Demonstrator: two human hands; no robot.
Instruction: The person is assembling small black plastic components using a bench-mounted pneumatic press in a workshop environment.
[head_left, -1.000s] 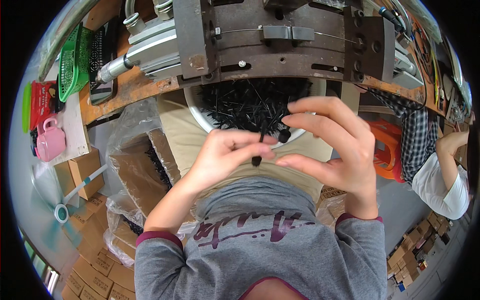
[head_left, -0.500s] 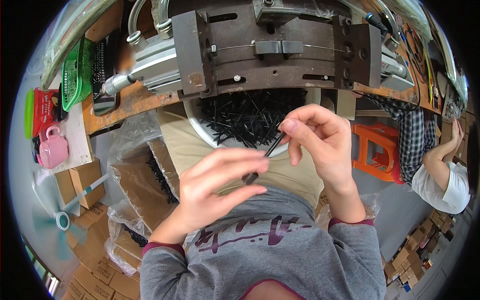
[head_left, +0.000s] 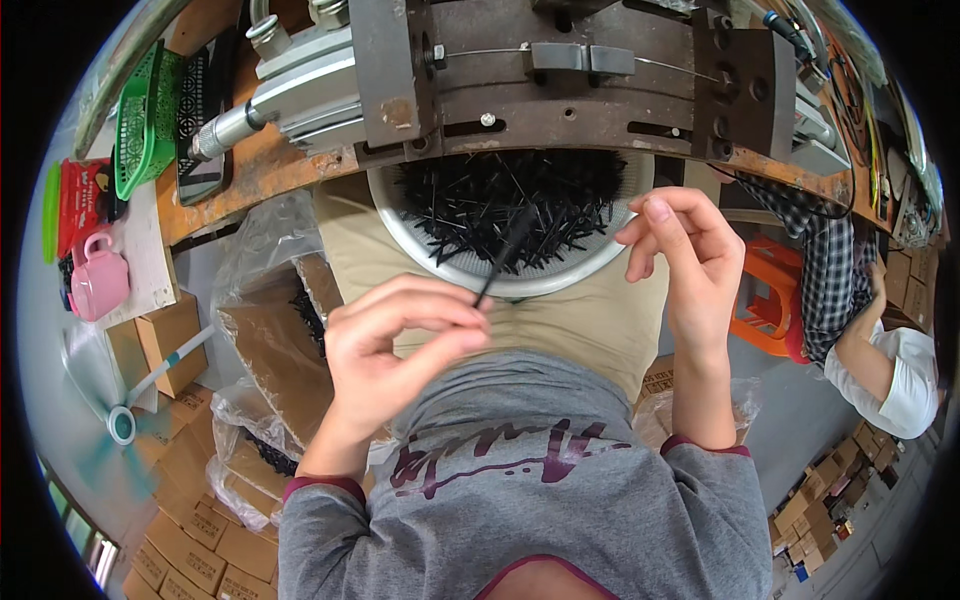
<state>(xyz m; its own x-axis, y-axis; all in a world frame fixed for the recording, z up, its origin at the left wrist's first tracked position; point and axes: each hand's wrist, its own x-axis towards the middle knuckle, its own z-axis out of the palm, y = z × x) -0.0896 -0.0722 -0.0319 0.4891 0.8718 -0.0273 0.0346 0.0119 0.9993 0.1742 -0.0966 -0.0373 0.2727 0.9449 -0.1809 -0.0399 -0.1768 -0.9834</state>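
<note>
In my left hand (head_left: pixel 395 340), thumb and fingertips pinch the lower end of a slim black stick-like piece (head_left: pixel 505 262). The piece slants up to the right, and its upper part is blurred. My right hand (head_left: pixel 695 255) is apart from it, fingers loosely bent and spread, with nothing seen in them. Beyond the hands, a white round basket (head_left: pixel 571 275) rests on my lap, heaped with similar thin black pieces (head_left: pixel 480 205).
A dark metal fixture (head_left: pixel 490 90) with a cylinder (head_left: pixel 300 105) sits on the wooden bench (head_left: pixel 262 195) ahead. Left are a green basket (head_left: pixel 150 125), a pink cup (head_left: pixel 98 280), a fan (head_left: pixel 120 425) and cartons (head_left: pixel 170 345). Right, a person (head_left: pixel 880 375) sits by an orange stool (head_left: pixel 768 300).
My right hand has let go of the black piece and moved right. My left hand has shifted slightly left and now holds the piece alone. The view has tilted a little.
</note>
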